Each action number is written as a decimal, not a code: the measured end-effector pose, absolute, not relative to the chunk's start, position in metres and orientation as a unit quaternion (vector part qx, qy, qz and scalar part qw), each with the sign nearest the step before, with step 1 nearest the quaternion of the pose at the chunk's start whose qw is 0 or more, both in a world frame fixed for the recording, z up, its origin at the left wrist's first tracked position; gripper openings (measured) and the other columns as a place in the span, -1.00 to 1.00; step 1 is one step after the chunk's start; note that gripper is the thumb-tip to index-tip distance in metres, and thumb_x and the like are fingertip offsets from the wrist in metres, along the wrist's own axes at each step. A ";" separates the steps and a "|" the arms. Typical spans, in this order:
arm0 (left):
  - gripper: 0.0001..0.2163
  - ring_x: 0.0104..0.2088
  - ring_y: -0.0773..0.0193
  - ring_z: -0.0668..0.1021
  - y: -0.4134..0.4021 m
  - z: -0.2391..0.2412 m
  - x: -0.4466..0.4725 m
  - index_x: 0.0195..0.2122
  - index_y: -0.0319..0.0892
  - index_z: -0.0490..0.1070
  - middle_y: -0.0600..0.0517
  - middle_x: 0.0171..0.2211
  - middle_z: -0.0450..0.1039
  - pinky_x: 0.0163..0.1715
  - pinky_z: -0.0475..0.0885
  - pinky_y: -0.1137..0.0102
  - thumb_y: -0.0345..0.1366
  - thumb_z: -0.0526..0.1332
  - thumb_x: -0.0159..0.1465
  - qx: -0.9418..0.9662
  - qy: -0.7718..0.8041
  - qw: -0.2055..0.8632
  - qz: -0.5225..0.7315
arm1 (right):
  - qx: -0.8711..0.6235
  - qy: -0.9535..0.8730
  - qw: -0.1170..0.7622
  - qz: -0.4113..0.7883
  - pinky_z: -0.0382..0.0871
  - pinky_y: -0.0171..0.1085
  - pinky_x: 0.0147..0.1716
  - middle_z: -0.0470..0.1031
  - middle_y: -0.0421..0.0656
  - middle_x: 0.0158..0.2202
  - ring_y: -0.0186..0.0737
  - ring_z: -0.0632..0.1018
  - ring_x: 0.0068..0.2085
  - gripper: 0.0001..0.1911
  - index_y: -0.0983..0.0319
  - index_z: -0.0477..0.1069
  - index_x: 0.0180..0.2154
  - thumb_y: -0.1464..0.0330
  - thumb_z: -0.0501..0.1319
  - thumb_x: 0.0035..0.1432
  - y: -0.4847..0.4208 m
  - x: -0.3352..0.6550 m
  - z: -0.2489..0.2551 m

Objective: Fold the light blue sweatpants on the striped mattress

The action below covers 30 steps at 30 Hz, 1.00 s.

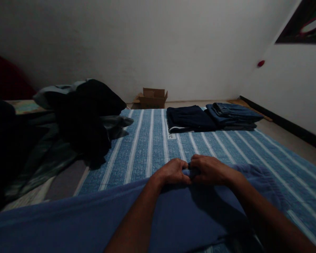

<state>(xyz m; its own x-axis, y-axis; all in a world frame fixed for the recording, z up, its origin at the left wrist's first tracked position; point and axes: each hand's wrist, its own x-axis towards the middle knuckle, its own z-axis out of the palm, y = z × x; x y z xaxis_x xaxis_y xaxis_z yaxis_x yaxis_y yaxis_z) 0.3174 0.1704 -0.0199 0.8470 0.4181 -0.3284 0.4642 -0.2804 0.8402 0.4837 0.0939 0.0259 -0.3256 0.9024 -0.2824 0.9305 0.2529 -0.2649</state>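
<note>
A pair of blue trousers (102,214) lies stretched sideways across the bed in front of me, its gathered, elastic-looking end on the right. My left hand (175,170) pinches the far edge of the cloth. Close beside it, my right hand (208,169) grips the same edge, thumbs and fingertips almost touching. A small fold of blue fabric shows between the two hands. Under my right forearm the cloth falls in shadow, and the trousers' near edge is partly hidden there.
A blue sheet with white stripes (140,147) covers the bed. Dark folded clothes (191,117) and folded jeans (234,114) lie at the far right. Dark clothes (81,116) are heaped on the left. An open cardboard box (152,100) stands by the wall.
</note>
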 end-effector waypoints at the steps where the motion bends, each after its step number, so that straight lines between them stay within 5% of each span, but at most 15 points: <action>1: -0.82 -0.51 0.36 0.40 0.170 -0.021 0.318 -0.46 -0.20 0.38 0.19 -0.55 0.33 -0.57 0.17 0.50 -0.26 0.31 -0.07 0.800 0.279 0.531 -0.019 | 0.584 0.789 0.049 -0.184 0.26 -0.29 -0.35 0.47 -0.05 -0.20 -0.14 0.51 -0.25 -0.75 0.26 0.47 -0.23 0.35 0.19 0.00 0.095 0.483 0.027; 13: -0.83 -0.50 0.38 0.36 0.167 -0.024 0.322 -0.48 -0.21 0.41 0.17 -0.56 0.29 -0.57 0.14 0.51 -0.20 0.26 0.01 0.814 0.293 0.501 0.015 | 0.605 0.775 0.134 -0.125 0.20 -0.29 -0.45 0.56 0.00 -0.30 -0.09 0.57 -0.31 -0.79 0.27 0.52 -0.30 0.36 0.16 0.05 0.101 0.473 0.043; 23: -0.70 -0.63 0.42 0.24 0.164 -0.014 0.321 -0.63 -0.18 0.26 0.18 -0.69 0.14 -0.65 0.05 0.48 -0.09 0.16 0.09 0.827 0.299 0.473 -0.055 | 0.615 0.779 0.071 -0.105 0.15 -0.31 -0.44 0.56 -0.08 -0.32 -0.17 0.55 -0.32 -0.82 0.22 0.48 -0.29 0.34 0.14 0.10 0.091 0.486 0.032; 30: -0.79 -0.62 0.39 0.31 0.161 0.002 0.319 -0.58 -0.18 0.36 0.17 -0.66 0.25 -0.62 0.12 0.46 -0.15 0.22 0.06 0.832 0.297 0.455 -0.115 | 0.609 0.777 0.050 -0.151 0.11 -0.34 -0.47 0.56 -0.12 -0.36 -0.22 0.52 -0.36 -0.82 0.21 0.50 -0.29 0.35 0.18 0.05 0.088 0.493 0.036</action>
